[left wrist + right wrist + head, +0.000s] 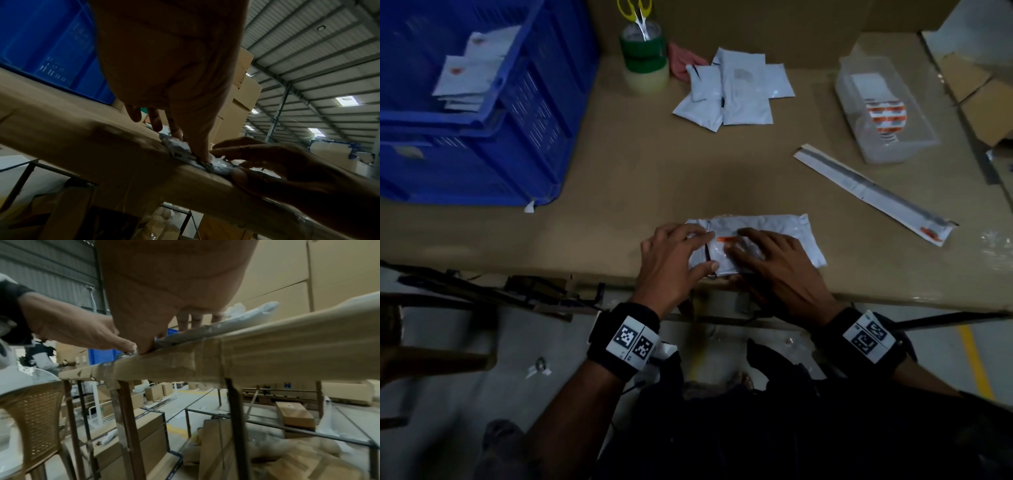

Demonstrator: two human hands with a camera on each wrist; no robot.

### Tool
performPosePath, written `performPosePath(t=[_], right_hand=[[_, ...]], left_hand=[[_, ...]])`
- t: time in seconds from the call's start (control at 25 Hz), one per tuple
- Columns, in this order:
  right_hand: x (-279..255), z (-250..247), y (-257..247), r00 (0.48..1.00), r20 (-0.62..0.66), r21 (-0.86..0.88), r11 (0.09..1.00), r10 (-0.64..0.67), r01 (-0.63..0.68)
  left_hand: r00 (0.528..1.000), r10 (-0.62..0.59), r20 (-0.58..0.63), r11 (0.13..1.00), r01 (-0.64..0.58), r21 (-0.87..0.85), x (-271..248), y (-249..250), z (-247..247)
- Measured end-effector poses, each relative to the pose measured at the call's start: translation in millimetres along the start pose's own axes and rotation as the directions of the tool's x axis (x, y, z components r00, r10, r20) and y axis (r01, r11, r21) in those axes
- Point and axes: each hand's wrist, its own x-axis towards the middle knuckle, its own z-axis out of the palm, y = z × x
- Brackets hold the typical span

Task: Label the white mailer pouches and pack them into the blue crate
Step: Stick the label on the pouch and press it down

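Yellow-handled scissors (635, 13) are standing blades-down inside stacked tape rolls (643, 60) at the back of the worktop (619, 164). A pink cloth (681, 63) is lying just right of the rolls. A brown chair (35, 410) is standing beside the worktop.

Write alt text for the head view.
Both hands, left hand and right hand, press an orange-marked label onto a white mailer pouch at the cardboard-covered table's near edge. More pouches lie beyond; the blue crate stands left.

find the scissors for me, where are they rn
In the head view the yellow-handled scissors stand blades-down in the stacked tape rolls at the table's far edge, between the blue crate and the unlabelled pouch pile.
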Motion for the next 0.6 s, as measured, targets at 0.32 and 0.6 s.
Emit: performPosePath(t=[0.32, 0.6], right_hand=[[9, -4, -6, 0.996, 0.078, -0.046, 0.998, 0.05, -0.046], [7, -7, -3, 0.985, 0.122, -0.072, 0.991, 0.122, -0.114]], left_hand=[[1.0, -0.014, -0.007, 0.998, 0.014, -0.063, 4, -5, 4], [0.999, -0.035, 0.008, 0.995, 0.036, -0.092, 3, -5, 4]])
